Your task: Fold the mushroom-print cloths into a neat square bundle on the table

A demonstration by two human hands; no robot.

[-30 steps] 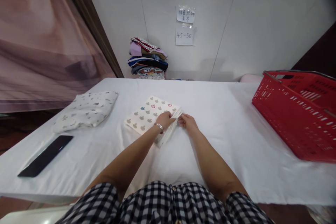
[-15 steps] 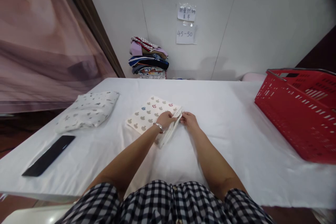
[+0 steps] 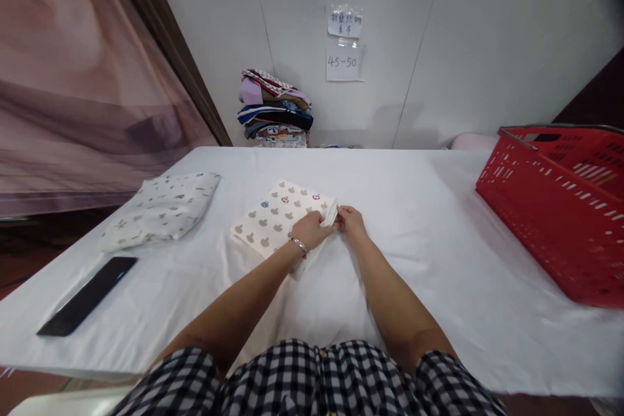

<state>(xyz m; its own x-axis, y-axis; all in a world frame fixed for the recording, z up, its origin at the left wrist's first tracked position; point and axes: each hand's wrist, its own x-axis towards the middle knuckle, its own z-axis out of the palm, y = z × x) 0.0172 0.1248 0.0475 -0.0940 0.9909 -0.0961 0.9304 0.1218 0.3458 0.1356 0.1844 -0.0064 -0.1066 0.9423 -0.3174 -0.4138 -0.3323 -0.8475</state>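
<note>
A folded cream cloth [image 3: 268,218] printed with grey, red and blue motifs lies on the white-covered table, its layered right edge lifted. My left hand [image 3: 311,231] is closed on that edge from the left, thumb on top, a silver bracelet at the wrist. At the far right corner of the same edge, my right hand [image 3: 350,222] pinches the cloth's layers between its fingertips. Both hands nearly meet there. Parts of the lifted edge are hidden behind my left hand.
Left on the table [image 3: 419,247] lie a white patterned cloth [image 3: 163,208] and a flat black object [image 3: 88,296]. A red plastic basket [image 3: 556,214] stands on the right. Behind the table's far edge rises a stack of folded fabrics [image 3: 276,107], against a wall with paper signs [image 3: 344,64].
My left hand has slid along the layered edge towards the right, closer to my right hand. The right hand stays at the corner, still pinching.
</note>
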